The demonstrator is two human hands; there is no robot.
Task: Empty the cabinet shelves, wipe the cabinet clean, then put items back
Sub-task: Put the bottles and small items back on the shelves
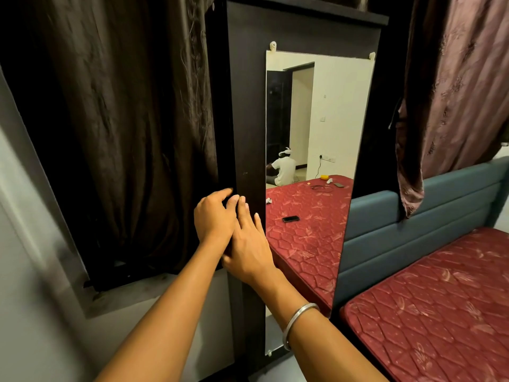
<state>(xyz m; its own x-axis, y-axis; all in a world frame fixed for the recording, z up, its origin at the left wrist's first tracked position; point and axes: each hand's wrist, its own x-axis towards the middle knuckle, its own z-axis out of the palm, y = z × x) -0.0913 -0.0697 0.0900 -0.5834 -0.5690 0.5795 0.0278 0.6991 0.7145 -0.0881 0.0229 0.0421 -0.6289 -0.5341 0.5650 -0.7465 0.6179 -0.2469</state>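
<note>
We see both hands at the left edge of the dark cabinet door (246, 111), which carries a tall mirror (316, 111) on its front. The left hand (213, 216) has its fingers (224, 194) curled round the door's edge, gripping it, thumb side toward the panel. The right hand (249, 245) lies flat against the door just beside the left, its fingers straight and pressed on the dark panel, the wrist crossing behind the left hand. A metal bangle (298, 323) sits on the right forearm. The door stands between a dark curtain (124, 133) on the left and a second, reddish curtain (454, 92) on the right. We cannot see any shelves or what is inside. A bed with a red mattress (440, 312) and a teal headboard (413, 230) lies to the right. In the mirror we see the same mattress with a phone (290, 218) on it, and a seated person in white further back.
</note>
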